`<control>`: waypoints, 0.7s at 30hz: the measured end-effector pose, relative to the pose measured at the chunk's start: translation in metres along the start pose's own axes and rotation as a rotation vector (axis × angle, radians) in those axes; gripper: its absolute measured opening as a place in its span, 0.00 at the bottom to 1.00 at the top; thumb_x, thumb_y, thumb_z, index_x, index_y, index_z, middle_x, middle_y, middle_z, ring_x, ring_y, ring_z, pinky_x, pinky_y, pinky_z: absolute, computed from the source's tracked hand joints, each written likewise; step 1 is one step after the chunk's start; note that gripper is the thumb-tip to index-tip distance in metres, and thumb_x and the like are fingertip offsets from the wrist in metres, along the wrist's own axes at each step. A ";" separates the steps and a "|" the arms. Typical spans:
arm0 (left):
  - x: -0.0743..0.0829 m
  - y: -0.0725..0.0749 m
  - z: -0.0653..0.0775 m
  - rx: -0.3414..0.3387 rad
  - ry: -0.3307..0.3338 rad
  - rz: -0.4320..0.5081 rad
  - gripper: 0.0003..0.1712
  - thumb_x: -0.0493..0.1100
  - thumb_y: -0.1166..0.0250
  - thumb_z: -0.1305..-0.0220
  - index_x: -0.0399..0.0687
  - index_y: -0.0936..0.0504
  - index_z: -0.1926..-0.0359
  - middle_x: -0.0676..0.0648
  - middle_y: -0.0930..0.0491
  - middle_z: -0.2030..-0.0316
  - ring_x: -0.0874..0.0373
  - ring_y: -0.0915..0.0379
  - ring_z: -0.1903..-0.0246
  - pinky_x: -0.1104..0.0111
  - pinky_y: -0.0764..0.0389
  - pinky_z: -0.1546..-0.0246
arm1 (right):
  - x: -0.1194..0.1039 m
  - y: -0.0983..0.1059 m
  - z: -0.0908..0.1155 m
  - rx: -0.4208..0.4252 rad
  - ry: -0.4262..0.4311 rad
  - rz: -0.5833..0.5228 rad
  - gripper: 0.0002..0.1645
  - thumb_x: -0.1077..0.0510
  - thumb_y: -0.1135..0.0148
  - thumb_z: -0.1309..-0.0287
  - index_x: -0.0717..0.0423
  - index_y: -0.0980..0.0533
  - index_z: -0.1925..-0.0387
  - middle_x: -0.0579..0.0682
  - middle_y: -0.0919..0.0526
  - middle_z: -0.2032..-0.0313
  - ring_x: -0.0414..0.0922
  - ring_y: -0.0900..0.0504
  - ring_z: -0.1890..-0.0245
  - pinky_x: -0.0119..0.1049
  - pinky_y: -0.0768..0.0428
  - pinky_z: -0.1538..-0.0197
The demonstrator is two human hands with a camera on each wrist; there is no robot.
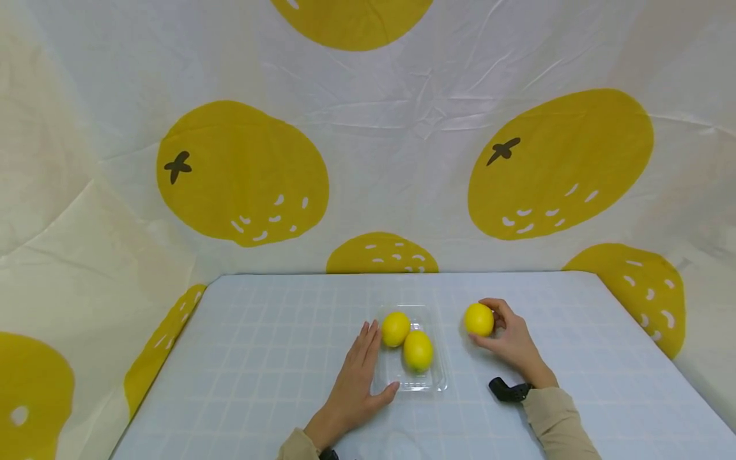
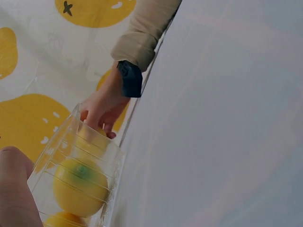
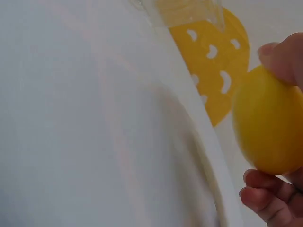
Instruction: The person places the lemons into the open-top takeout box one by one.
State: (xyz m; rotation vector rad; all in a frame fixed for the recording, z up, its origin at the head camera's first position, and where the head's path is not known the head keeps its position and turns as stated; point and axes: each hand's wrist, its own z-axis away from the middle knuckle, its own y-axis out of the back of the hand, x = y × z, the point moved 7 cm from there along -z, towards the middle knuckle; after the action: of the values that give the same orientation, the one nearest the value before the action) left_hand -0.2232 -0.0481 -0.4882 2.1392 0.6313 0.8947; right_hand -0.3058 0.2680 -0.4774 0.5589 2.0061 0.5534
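Note:
A clear plastic container (image 1: 441, 367) sits on the table with two yellow lemons in it, one lemon (image 1: 395, 329) farther back and the other lemon (image 1: 418, 351) nearer. My left hand (image 1: 355, 386) lies along the container's left side, fingers straight and thumb spread at the near corner. To the right of the container, my right hand (image 1: 513, 342) pinches a third lemon (image 1: 478, 319) between thumb and fingers. The right wrist view shows that lemon (image 3: 267, 123) between the fingertips. Seen from the left wrist, a lemon with a greenish end (image 2: 80, 187) shows through the container wall.
A pale checked cloth (image 1: 276, 358) covers the table. Behind it and at the sides hangs a white curtain (image 1: 391, 166) printed with large yellow fruit. A black strapped device (image 1: 508, 390) is on the right wrist.

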 end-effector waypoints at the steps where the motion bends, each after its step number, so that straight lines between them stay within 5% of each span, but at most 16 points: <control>1: 0.000 -0.001 0.000 -0.006 0.008 0.004 0.54 0.61 0.39 0.38 0.36 0.51 0.23 0.40 0.54 0.23 0.44 0.61 0.24 0.45 0.45 0.30 | -0.007 0.001 -0.001 0.000 0.002 -0.010 0.44 0.64 0.19 0.61 0.60 0.31 0.40 0.57 0.21 0.48 0.39 0.23 0.64 0.22 0.25 0.59; 7: 0.000 -0.001 0.001 -0.016 0.020 0.003 0.53 0.60 0.39 0.38 0.37 0.52 0.23 0.43 0.57 0.22 0.45 0.62 0.24 0.49 0.48 0.28 | -0.062 0.012 -0.007 0.009 0.038 -0.041 0.42 0.70 0.21 0.63 0.69 0.30 0.43 0.62 0.19 0.50 0.41 0.22 0.66 0.23 0.23 0.59; 12: 0.001 0.001 0.002 0.004 -0.002 -0.016 0.53 0.61 0.40 0.37 0.35 0.50 0.24 0.40 0.54 0.23 0.44 0.60 0.24 0.47 0.46 0.29 | -0.080 0.011 -0.011 0.019 0.110 -0.095 0.42 0.73 0.21 0.65 0.70 0.29 0.44 0.63 0.18 0.50 0.38 0.21 0.61 0.20 0.23 0.57; 21: 0.003 0.001 0.001 0.039 -0.038 -0.033 0.51 0.63 0.43 0.35 0.32 0.47 0.25 0.36 0.50 0.24 0.41 0.56 0.25 0.48 0.43 0.30 | -0.099 -0.009 -0.018 -0.055 0.236 -0.114 0.45 0.66 0.17 0.67 0.54 0.28 0.42 0.49 0.16 0.52 0.38 0.21 0.63 0.24 0.21 0.59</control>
State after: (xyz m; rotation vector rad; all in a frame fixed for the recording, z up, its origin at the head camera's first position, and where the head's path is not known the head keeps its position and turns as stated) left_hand -0.2207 -0.0469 -0.4864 2.1688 0.6682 0.8282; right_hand -0.2789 0.2000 -0.4076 0.3562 2.2216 0.6265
